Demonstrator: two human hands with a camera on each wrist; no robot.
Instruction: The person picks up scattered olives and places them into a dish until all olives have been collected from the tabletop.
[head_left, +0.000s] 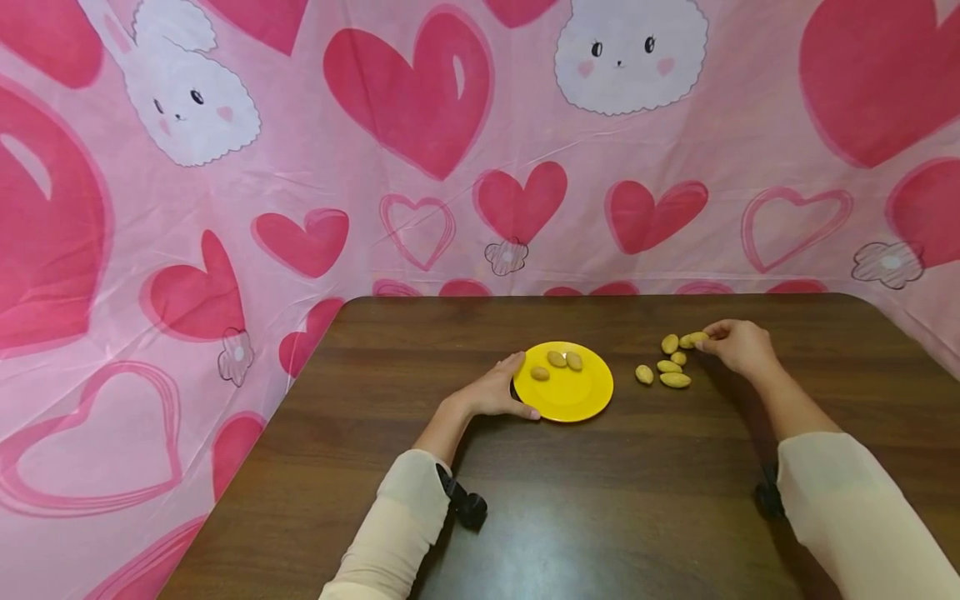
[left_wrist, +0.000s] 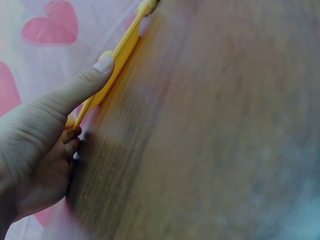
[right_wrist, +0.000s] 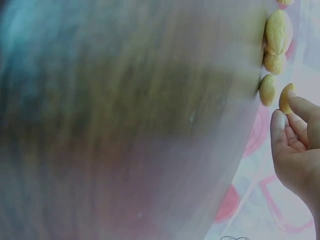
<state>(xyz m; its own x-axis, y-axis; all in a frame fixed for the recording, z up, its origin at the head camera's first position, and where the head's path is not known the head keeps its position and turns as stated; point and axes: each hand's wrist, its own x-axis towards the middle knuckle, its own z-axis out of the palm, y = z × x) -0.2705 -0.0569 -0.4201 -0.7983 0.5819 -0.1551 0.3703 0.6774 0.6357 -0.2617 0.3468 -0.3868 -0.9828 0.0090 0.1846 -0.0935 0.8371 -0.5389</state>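
A round yellow plate [head_left: 572,403] lies on the table with 3 small yellow-brown oval fruits [head_left: 557,358] on its far left part. My left hand [head_left: 495,388] holds the plate at its left rim. In the left wrist view the thumb [left_wrist: 90,82] lies along the plate's edge [left_wrist: 125,42], the other fingers partly hidden behind it. To the right of the plate, several more oval fruits [head_left: 675,380] form a loose group. At that group's far right, my right hand [head_left: 742,346] pinches one oval fruit [right_wrist: 286,98] between thumb and fingers, apart from its neighbour in the right wrist view.
The dark wooden table [head_left: 615,500] ends at a rounded far edge. Close behind it hangs a pink cloth [head_left: 420,150] with hearts and rabbit faces. A black wrist camera [head_left: 468,507] sticks out below the left sleeve.
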